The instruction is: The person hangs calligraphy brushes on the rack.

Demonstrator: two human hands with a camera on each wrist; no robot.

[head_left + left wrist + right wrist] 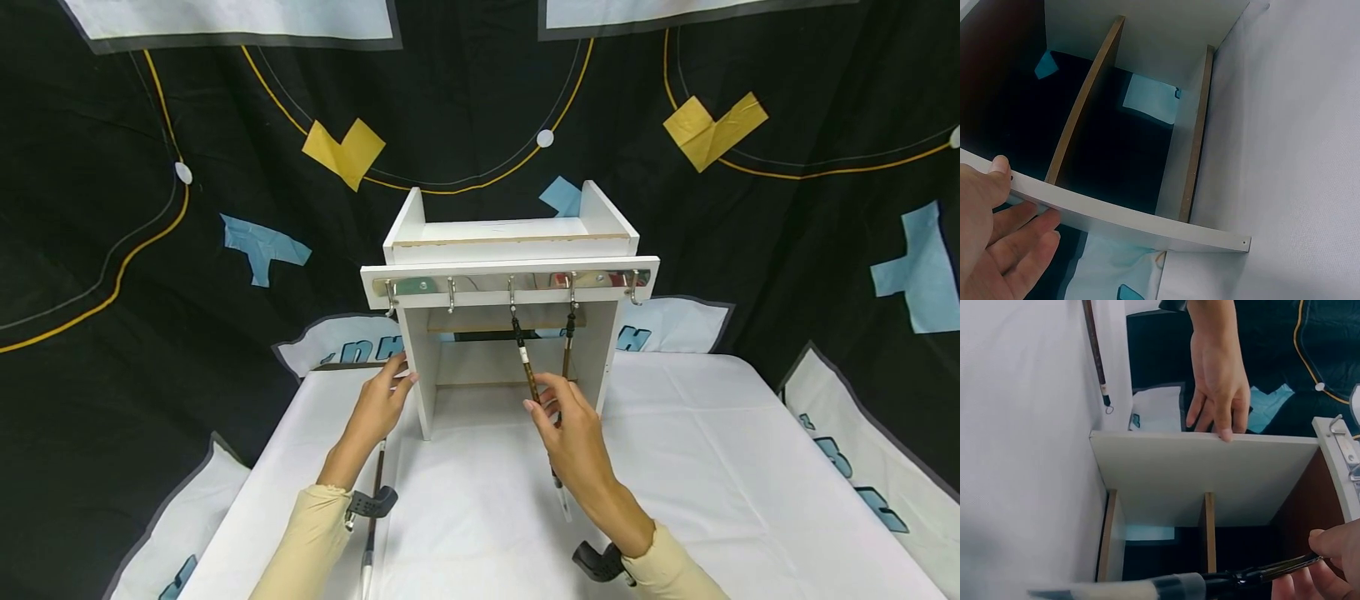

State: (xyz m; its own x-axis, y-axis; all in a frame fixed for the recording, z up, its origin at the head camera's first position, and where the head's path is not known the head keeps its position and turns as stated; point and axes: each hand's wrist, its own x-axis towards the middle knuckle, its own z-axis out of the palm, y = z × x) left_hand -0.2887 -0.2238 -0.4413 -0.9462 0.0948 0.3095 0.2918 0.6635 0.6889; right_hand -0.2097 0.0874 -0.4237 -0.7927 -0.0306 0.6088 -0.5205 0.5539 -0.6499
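A white shelf unit [429, 367] with a metal hook rail [472, 283] stands on the table. Two dark-handled brushes hang from it: one brush [522, 342] on the middle hook, another brush [567, 342] one hook further right. My right hand [577, 437] pinches the middle-hook brush by its handle between thumb and fingers. In the right wrist view its pale bristle end [1116, 590] points left, under a clear cap. My left hand [375, 408] is at the unit's left side panel [1147, 225], thumb on the front edge, loosely extended fingers along the outer face.
A third brush [372, 525] lies on the white tablecloth [480, 517], partly behind my left forearm. Further hooks [452, 296] along the rail carry nothing. A black curtain [465, 100] with taped paper shapes hangs behind the table.
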